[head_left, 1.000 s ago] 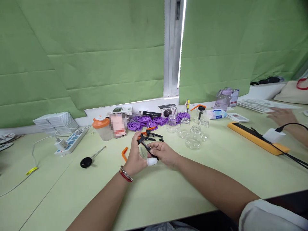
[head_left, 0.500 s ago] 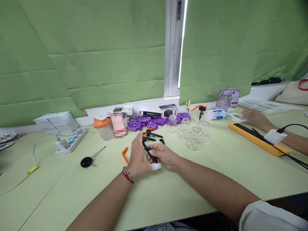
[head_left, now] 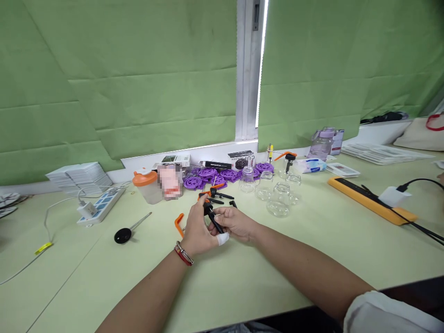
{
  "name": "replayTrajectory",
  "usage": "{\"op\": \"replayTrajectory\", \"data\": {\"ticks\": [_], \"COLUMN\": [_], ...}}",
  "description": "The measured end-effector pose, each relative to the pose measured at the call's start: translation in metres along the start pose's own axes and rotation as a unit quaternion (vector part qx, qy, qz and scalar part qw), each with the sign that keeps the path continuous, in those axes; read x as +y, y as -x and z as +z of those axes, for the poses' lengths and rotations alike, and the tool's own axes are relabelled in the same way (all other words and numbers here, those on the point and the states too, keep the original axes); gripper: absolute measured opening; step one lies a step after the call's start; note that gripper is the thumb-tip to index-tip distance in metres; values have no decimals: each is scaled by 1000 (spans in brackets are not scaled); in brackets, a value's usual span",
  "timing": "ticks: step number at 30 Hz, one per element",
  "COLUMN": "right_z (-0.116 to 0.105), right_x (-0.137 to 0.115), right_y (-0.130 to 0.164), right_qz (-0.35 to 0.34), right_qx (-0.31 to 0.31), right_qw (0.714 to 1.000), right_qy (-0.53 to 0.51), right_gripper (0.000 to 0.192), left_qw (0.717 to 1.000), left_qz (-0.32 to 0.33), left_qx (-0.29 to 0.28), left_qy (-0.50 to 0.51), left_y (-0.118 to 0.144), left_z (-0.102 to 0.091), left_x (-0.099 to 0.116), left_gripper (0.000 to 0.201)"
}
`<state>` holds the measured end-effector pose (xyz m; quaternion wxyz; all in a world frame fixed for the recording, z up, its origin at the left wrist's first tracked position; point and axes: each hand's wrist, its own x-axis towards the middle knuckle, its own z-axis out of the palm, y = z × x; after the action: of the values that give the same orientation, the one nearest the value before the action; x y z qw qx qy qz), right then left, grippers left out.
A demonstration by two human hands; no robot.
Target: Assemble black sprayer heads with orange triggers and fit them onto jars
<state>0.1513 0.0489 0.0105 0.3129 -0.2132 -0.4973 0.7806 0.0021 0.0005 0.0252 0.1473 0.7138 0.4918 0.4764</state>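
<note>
Both forearms extend from the near edge of the desk (head_left: 312,259) and converge at its middle. The left hand (head_left: 197,229) is set on edge, palm turned toward the right hand (head_left: 235,223), wrist carrying a red and silver bracelet (head_left: 183,253). Its fingers are curled closed around the upper end of a black pump part (head_left: 212,218). One left fingertip carries a white wrap (head_left: 222,238). The right hand lies palm inward, fingers bent, pinching the same part from the right side. The part is tilted and held just above the desk surface. An orange clip (head_left: 178,223) lies just left of the left hand. Glass jars (head_left: 277,196) stand toward the far edge, right of the hands.
</note>
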Motion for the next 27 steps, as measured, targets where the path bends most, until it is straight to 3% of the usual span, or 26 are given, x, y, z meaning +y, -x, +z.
{"op": "replayTrajectory", "data": {"ticks": [4,6,7,10,13,16,19,27], "right_z": [-28,-45,-51,-59,-51,-42,-40,-38], "right_x": [-10,-13,-14,-13,-9,-5,-2,0], "right_y": [-6,-7,-7,-7,-9,-13,-16,-16], "right_qz": [-31,-54,-68,-108,-127,-112,-102,-106], "right_qx": [100,166,170,125,70,45,38,31], "right_qw": [979,928,892,807,756,707,683,672], "right_qy": [176,330,412,567,638,697,722,733], "right_gripper": [31,18,13,13,17,17,15,18], "left_qw": [999,996,993,960,896,845,816,775], "left_qz": [-31,-57,-76,-156,-245,-319,-365,-429], "left_qx": [-25,-46,-66,-141,-188,-214,-239,-297], "left_qy": [24,48,68,186,319,373,379,358], "left_y": [-4,-6,-7,-8,-6,-5,-6,-12], "left_z": [-7,-13,-16,-22,-24,-23,-23,-24], "left_x": [-3,-2,0,3,3,2,1,0], "left_gripper": [103,99,97,82,61,49,50,56]}}
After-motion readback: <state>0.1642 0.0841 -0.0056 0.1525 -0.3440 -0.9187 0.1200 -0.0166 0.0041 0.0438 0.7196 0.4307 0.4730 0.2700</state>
